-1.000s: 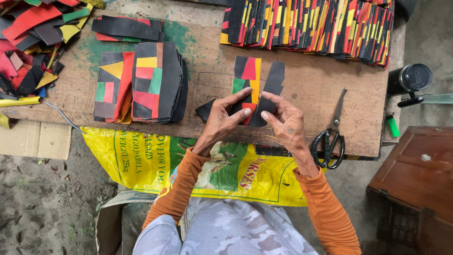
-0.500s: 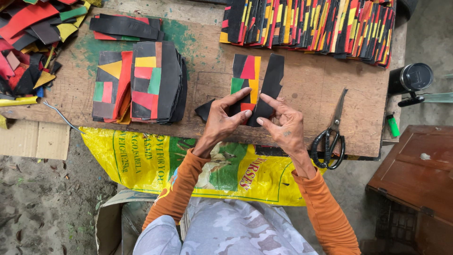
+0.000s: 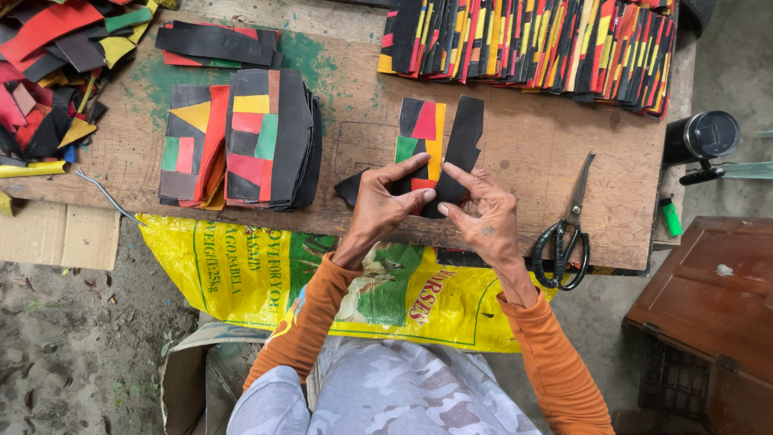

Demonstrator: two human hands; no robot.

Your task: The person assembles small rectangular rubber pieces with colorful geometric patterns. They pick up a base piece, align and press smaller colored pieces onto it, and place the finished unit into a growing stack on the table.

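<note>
Near edge of the wooden workbench: left hand and right hand sit close together, palms down, both pinching the lower end of a flat patchwork piece made of black, red, green and yellow strips. Left index finger lies across its bottom edge, thumb tip touching it from below; right index finger and thumb grip the black strip on the piece's right side. The piece lies flat on the bench and extends away from the fingertips toward the far edge; a black corner sticks out left of the left hand. Black-handled scissors lie just right of the right hand, blades pointing away. A yellow printed sack hangs off the bench front under both wrists. Left of the hands, well apart: two stacks of finished patchwork panels. Far right: a long overlapped row of multicolour strips. Far left corner: loose pile of offcuts.
</note>
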